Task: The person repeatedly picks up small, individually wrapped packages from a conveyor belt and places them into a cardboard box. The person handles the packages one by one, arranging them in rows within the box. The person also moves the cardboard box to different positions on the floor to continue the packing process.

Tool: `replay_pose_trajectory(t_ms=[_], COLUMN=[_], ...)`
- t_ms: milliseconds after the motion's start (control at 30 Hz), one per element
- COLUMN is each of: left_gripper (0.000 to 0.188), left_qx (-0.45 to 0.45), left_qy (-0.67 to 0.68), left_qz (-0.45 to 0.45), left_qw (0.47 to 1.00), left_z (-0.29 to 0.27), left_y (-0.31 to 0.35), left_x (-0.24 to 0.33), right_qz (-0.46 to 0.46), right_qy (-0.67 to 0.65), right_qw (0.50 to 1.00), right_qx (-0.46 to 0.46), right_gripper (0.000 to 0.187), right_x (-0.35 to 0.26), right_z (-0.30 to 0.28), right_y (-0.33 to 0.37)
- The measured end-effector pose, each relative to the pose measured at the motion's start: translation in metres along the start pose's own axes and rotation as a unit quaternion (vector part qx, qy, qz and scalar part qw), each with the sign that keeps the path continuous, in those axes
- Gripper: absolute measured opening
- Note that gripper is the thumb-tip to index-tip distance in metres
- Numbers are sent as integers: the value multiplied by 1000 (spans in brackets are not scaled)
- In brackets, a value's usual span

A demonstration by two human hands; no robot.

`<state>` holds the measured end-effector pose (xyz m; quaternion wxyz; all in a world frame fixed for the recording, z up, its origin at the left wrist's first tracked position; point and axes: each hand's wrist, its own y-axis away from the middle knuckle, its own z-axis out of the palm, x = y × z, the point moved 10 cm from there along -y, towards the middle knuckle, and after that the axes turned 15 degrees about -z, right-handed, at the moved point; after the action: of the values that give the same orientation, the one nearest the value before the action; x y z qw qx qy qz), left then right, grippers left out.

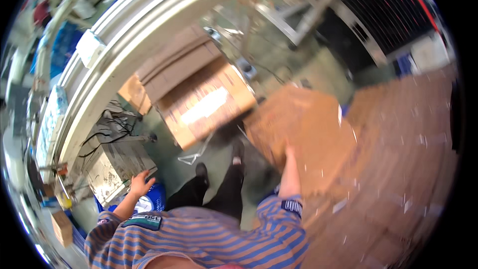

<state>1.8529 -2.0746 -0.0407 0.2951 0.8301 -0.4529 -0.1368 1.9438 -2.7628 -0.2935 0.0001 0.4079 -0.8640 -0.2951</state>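
Observation:
My left hand (142,185) is held out at the left with its fingers apart and nothing in it. It is nearest to a whitish box with dark markings (107,172) and a blue bin (158,197) on the floor; I cannot tell whether it touches either. My right hand (290,152) reaches forward over a large brown cardboard piece (311,124) and appears to touch it. Motion blur smears those fingers, so their grip on the cardboard does not show.
A cardboard box (214,104) with a raised flap stands ahead of my feet. Brown cardboard (398,144) spreads across the right. A pale rail (107,77) curves along the left. Dark cables (119,122) hang beneath it. A black slatted unit (393,10) stands at the far right.

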Motion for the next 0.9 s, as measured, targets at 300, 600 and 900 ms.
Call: replay_pose_trajectory(t_ms=[300,600,900], left_gripper=[71,65,62], left_qx=[-176,-72,571], left_qy=[-118,9,-44], left_qz=[-309,-194,145], left_qw=[927,978,807], left_z=[59,29,-302], left_y=[65,26,-9], left_x=[-23,98,239], right_qz=[394,377,390], right_qy=[94,31,143], right_qw=[914,920,875], right_qx=[40,99,251], right_gripper=[89,51,40], right_x=[3,-12,-14], right_z=[12,-5,-2], right_y=[-57,-47,-65])
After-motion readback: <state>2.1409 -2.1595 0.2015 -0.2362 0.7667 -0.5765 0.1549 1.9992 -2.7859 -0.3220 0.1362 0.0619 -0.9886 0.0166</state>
